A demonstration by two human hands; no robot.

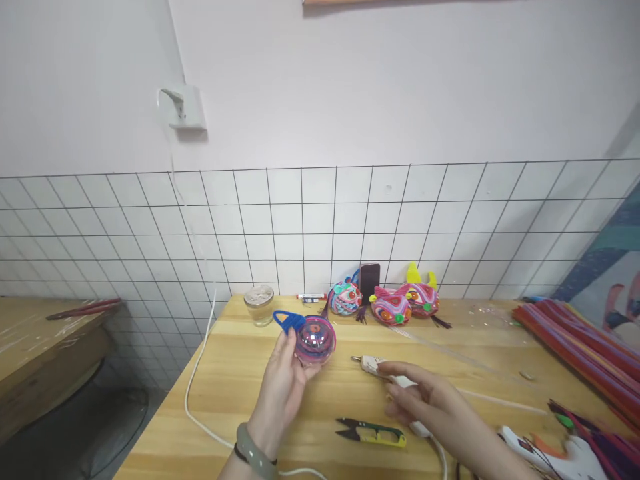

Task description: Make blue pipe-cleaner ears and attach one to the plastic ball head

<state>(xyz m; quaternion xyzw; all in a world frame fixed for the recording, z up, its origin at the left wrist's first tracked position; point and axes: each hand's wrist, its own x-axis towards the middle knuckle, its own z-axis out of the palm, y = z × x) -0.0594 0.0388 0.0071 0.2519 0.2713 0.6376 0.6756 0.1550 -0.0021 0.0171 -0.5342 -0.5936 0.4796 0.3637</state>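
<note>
Domed piece: we find the round pink-purple domed piece, with a blue loop at its upper left, raised in front of us over the surface.
Left hand: we record the left hand with its grip closed on the domed piece, thumb near the blue loop; a grey-green wristband sits at the wrist.
Right hand: we see the right hand with fingers against a white corded tool, metal tip pointing left; we cannot tell whether this grip is fully closed.
Snips: we note yellow-and-black snips lying below the white corded tool, blades to the left.
Back edge: from left to right we list a lidded glass, a marker, a blue patterned ornament, a dark phone leaning upright and two pink ornaments.
Right side: we observe a striped cloth.
Wall: we log white tiles and a socket above, upper left.
</note>
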